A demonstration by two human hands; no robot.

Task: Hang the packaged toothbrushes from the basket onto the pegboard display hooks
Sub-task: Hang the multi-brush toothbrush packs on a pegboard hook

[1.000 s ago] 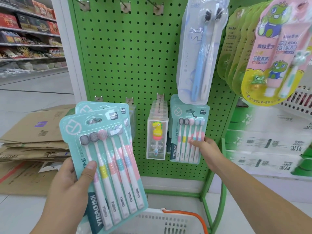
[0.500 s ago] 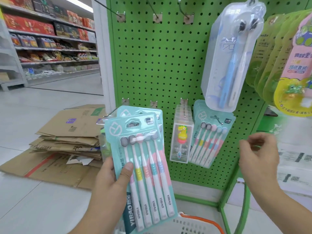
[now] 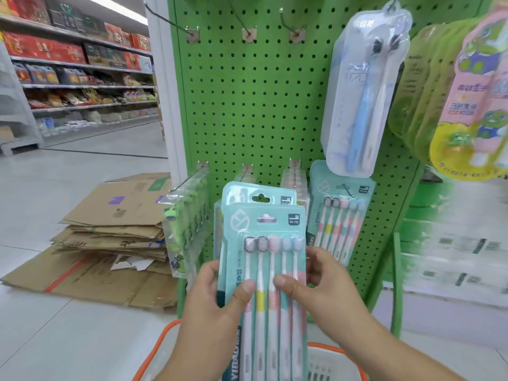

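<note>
Teal toothbrush packs [image 3: 264, 243] upright before pegboard [image 3: 261, 105], left hand [image 3: 214, 306] and right hand [image 3: 324, 292] fingers clamped on them

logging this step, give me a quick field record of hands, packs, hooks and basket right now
left hand: grips the teal toothbrush packs, thumb on front
right hand: pinches the front pack's right edge
hung pack: same teal kind, on lower row of the pegboard
top hooks: three bare
basket: below the hands, orange handle
</note>
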